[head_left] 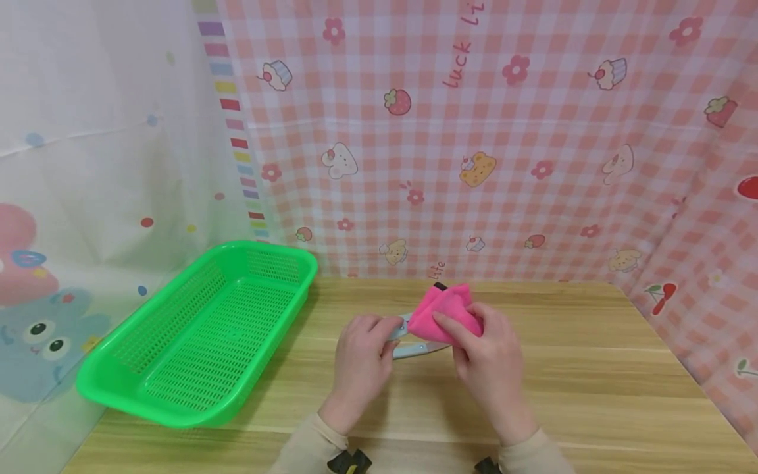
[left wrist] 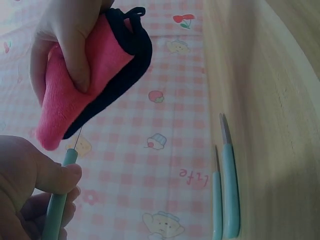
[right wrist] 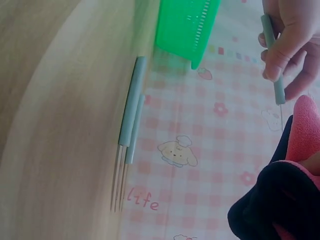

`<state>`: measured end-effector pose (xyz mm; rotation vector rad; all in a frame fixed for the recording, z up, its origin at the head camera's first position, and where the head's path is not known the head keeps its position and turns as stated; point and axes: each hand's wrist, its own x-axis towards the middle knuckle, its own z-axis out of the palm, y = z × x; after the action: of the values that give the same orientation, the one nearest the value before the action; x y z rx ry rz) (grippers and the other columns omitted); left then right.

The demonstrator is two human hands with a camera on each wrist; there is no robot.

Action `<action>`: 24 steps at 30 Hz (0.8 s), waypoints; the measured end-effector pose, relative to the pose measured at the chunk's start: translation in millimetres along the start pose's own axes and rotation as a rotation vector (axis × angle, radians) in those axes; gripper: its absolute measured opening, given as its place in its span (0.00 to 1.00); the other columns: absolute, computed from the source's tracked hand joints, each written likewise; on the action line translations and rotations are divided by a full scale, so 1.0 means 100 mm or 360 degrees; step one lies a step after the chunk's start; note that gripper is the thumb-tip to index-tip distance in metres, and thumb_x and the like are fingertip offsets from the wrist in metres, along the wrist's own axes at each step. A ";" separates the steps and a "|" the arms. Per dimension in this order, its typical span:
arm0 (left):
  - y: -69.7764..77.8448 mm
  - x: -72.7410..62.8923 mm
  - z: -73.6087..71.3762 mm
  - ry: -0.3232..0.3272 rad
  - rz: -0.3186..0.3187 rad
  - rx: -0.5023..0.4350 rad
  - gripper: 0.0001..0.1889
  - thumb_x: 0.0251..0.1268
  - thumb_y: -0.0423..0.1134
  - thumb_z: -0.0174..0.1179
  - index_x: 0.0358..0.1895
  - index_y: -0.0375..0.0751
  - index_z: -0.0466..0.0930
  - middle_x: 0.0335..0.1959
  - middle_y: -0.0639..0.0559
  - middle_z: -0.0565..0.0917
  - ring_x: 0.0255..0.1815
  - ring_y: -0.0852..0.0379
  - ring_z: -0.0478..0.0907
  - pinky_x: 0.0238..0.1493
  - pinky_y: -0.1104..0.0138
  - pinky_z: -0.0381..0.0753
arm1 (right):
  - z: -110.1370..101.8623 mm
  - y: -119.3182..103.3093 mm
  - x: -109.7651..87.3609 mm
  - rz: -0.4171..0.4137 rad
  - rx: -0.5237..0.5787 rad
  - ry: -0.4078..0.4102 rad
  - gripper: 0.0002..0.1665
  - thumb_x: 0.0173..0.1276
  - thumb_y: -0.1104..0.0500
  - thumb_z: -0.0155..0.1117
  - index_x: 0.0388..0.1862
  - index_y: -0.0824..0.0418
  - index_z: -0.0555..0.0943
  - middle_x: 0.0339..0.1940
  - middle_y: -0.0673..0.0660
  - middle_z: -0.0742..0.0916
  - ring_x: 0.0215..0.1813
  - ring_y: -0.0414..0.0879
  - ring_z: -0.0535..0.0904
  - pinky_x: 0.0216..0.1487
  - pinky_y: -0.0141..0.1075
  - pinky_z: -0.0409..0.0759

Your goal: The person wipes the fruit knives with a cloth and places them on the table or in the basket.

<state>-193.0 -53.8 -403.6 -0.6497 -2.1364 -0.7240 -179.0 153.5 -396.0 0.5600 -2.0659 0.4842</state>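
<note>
In the head view my left hand grips the light-blue handle of a slim utensil that looks like a knife. Its thin metal blade shows edge-on and runs behind a pink cloth with a dark back and a small loop. My right hand holds this folded cloth, thumb on the pink side. How far the cloth wraps the blade is hidden. Under the hands on the table lies another light-blue-handled knife; the wrist views show a second slim handle close beside it.
A green plastic basket with a slotted bottom stands on the left of the wooden table. Pink checked cloth hangs behind and to the right, and a white printed sheet hangs on the left.
</note>
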 end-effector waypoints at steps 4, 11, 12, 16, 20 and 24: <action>0.02 0.00 0.00 0.0001 0.0011 0.0007 0.19 0.44 0.25 0.76 0.42 0.45 0.86 0.32 0.52 0.83 0.35 0.53 0.77 0.36 0.61 0.77 | 0.04 0.00 -0.01 -0.0019 0.0008 0.0058 0.32 0.45 0.74 0.76 0.48 0.48 0.88 0.47 0.67 0.80 0.44 0.63 0.75 0.35 0.53 0.76; 0.03 0.00 -0.02 0.0017 0.0051 -0.0004 0.20 0.42 0.25 0.75 0.43 0.45 0.86 0.31 0.52 0.82 0.34 0.53 0.77 0.35 0.62 0.78 | 0.08 0.01 -0.03 -0.0030 -0.0004 0.0092 0.33 0.43 0.74 0.77 0.47 0.48 0.88 0.47 0.67 0.80 0.43 0.63 0.76 0.33 0.54 0.77; 0.04 0.00 -0.02 0.0019 0.0052 -0.0003 0.20 0.43 0.25 0.75 0.43 0.45 0.86 0.32 0.52 0.82 0.34 0.53 0.77 0.35 0.62 0.78 | 0.08 0.01 -0.03 -0.0029 -0.0005 0.0091 0.33 0.43 0.74 0.77 0.47 0.48 0.88 0.47 0.67 0.80 0.43 0.63 0.76 0.33 0.54 0.77; 0.04 0.00 -0.02 0.0012 0.0054 -0.0004 0.20 0.43 0.25 0.75 0.43 0.45 0.86 0.32 0.51 0.82 0.35 0.53 0.78 0.35 0.62 0.78 | 0.08 0.01 -0.04 -0.0016 -0.0008 0.0088 0.32 0.43 0.75 0.77 0.47 0.48 0.88 0.47 0.67 0.80 0.43 0.62 0.76 0.33 0.53 0.76; 0.05 0.00 -0.02 -0.0004 0.0053 -0.0016 0.21 0.44 0.24 0.75 0.43 0.45 0.86 0.32 0.52 0.82 0.35 0.53 0.78 0.36 0.62 0.78 | 0.09 0.03 -0.05 0.0017 -0.0007 0.0057 0.31 0.44 0.75 0.77 0.46 0.49 0.88 0.47 0.67 0.80 0.44 0.62 0.75 0.35 0.53 0.77; 0.06 0.00 -0.02 -0.0019 0.0043 -0.0024 0.20 0.45 0.24 0.75 0.44 0.44 0.86 0.32 0.52 0.82 0.35 0.53 0.77 0.36 0.62 0.78 | 0.09 0.06 -0.06 0.0079 0.0004 0.0002 0.30 0.46 0.74 0.76 0.46 0.49 0.88 0.48 0.67 0.80 0.45 0.62 0.75 0.38 0.54 0.78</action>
<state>-188.8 -50.9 -400.8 -0.6912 -2.1313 -0.7243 -185.4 154.9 -406.8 0.5105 -2.0822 0.5160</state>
